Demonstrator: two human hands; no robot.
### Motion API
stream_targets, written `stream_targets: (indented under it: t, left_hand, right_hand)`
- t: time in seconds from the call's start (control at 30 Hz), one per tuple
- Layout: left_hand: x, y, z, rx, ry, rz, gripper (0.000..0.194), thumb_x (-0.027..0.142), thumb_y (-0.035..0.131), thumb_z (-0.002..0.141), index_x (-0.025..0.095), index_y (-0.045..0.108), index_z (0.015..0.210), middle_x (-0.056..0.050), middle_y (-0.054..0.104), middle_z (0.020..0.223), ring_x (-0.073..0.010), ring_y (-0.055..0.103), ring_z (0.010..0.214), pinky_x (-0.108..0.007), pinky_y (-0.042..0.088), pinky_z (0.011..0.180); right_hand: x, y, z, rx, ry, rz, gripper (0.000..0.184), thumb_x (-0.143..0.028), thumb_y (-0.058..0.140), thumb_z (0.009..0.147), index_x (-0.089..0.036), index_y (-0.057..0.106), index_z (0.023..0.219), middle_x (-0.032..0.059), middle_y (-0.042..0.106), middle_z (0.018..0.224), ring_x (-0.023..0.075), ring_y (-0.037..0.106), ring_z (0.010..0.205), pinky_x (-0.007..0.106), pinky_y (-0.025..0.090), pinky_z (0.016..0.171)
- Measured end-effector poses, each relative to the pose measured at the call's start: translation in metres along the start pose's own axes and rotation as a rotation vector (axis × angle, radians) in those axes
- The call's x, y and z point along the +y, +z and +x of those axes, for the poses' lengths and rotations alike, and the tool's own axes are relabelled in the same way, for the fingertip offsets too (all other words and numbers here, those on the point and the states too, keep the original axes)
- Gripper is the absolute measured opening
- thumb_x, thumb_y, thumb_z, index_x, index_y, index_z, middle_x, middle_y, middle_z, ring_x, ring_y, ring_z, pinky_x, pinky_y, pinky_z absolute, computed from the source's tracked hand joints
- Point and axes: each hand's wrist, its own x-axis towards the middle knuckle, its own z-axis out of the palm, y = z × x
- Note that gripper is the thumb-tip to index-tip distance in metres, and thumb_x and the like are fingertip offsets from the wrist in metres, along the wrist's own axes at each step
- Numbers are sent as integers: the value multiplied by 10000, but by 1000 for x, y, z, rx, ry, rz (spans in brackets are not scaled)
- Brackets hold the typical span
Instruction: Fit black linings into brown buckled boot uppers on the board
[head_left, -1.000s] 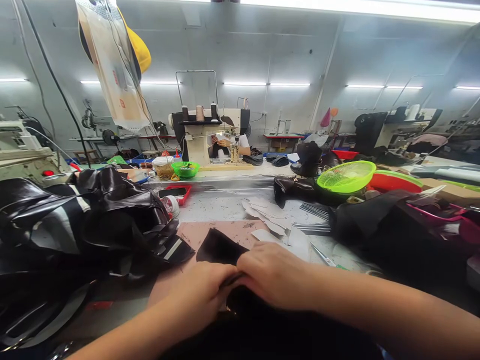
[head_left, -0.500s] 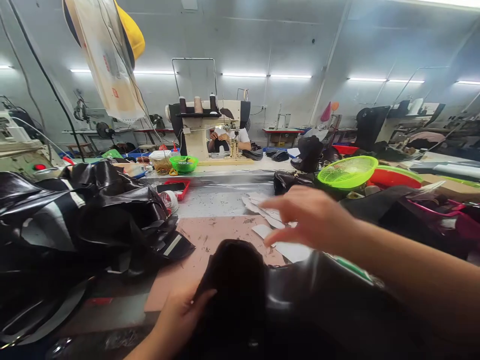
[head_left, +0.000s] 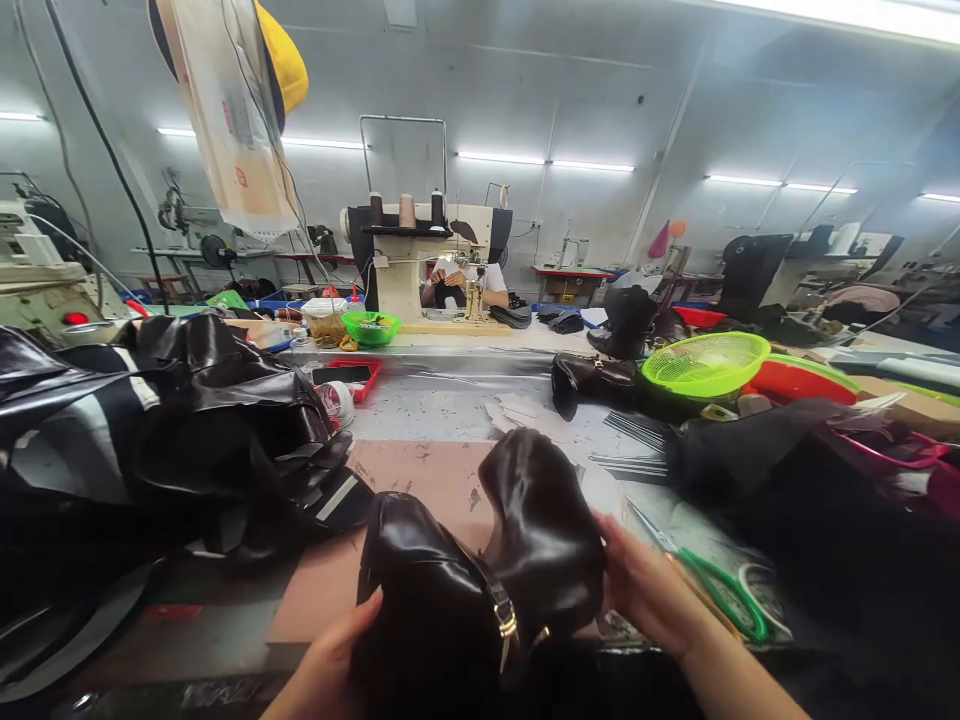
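Note:
A shiny dark leather boot upper is held up in front of me, over the pink board. It shows two rounded lobes, with a strap and a gold buckle between them. My left hand is closed on its left side, thumb on the leather, the other fingers hidden. On the opposite side, my right hand grips the edge, fingertips partly behind it. Green-handled scissors lie just right of my right hand. Pale flat pieces rest beyond the boot upper.
A heap of black leather pieces fills the left. Dark cloth lies at right, near a lime-green basket. Another dark boot upper lies farther back. Across the table, a person works behind a sewing machine.
My right hand has come down from the air above the pale pieces onto the boot upper's right side. The upper has turned, and its shiny outside and buckle now show.

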Motion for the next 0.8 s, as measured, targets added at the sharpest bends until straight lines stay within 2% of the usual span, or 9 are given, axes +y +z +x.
stream_targets:
  t: [0.13, 0.27, 0.33, 0.4, 0.53, 0.6, 0.67, 0.73, 0.8]
  left_hand:
    - [-8, -22, 9, -61, 115, -17, 186, 221, 592, 717, 125, 726, 802, -114, 711, 858, -310, 619, 952, -384, 441, 913]
    - [-8, -31, 6, -78, 119, 0, 206, 224, 530, 708, 182, 728, 745, -43, 668, 516, -309, 642, 873, -368, 483, 825]
    - [-5, -27, 2, -62, 91, -15, 236, 221, 497, 702, 176, 724, 750, -24, 629, 440, -307, 650, 820, -360, 499, 777]
    - [-3, -18, 0, -39, 49, -36, 256, 197, 490, 680, 130, 720, 771, -54, 663, 513, -315, 647, 810, -377, 502, 762]
    - [-1, 3, 1, -34, -25, -102, 260, 160, 515, 632, 58, 712, 768, -137, 704, 712, -345, 627, 885, -427, 484, 807]
    - [0, 11, 0, -32, -17, -166, 233, 157, 525, 618, 58, 713, 712, -149, 705, 743, -352, 623, 896, -437, 477, 824]
    - [2, 18, -3, -32, 57, -230, 192, 170, 537, 628, 97, 713, 656, -124, 710, 730, -338, 628, 889, -422, 479, 828]
    - [2, 22, -8, -33, 145, -257, 160, 179, 555, 639, 139, 708, 621, -86, 713, 698, -314, 639, 861, -393, 490, 815]
    - [1, 23, -14, -24, 152, -209, 144, 149, 564, 630, 142, 701, 586, -70, 703, 633, -295, 654, 783, -367, 505, 773]
  right_hand:
    - [6, 18, 4, 29, -26, 104, 548, -406, 688, 676, -291, 499, 1178, -6, 666, 808, 103, 546, 505, 199, 410, 443]
    - [-7, 19, 16, 17, 25, 220, 548, -607, 619, 637, -163, 646, 956, 62, 679, 760, 190, 608, 639, 298, 483, 597]
    - [-13, 17, 24, 84, -7, 207, 474, -575, 654, 605, -167, 674, 845, 49, 674, 692, 207, 613, 664, 310, 486, 633]
    - [-17, 17, 32, 160, -90, 162, 384, -426, 743, 547, -206, 668, 853, 5, 666, 661, 183, 605, 632, 282, 480, 611]
    - [-10, 24, 35, 191, -201, 189, 550, -250, 812, 476, -277, 594, 981, -45, 657, 753, 112, 582, 592, 206, 450, 529]
    - [-1, 30, 32, 163, -175, 169, 393, -288, 806, 517, -218, 611, 852, -39, 629, 682, 86, 554, 551, 177, 424, 491]
    - [8, 35, 28, 80, -108, 126, 280, -369, 756, 601, -157, 610, 713, -23, 593, 596, 78, 525, 516, 172, 404, 475]
    - [13, 39, 24, 11, -92, 137, 277, -398, 704, 662, -138, 629, 718, 4, 616, 630, 93, 547, 561, 187, 423, 528]
    - [15, 42, 20, -4, -111, 196, 261, -348, 719, 646, -145, 648, 793, 26, 661, 732, 123, 591, 663, 209, 449, 626]
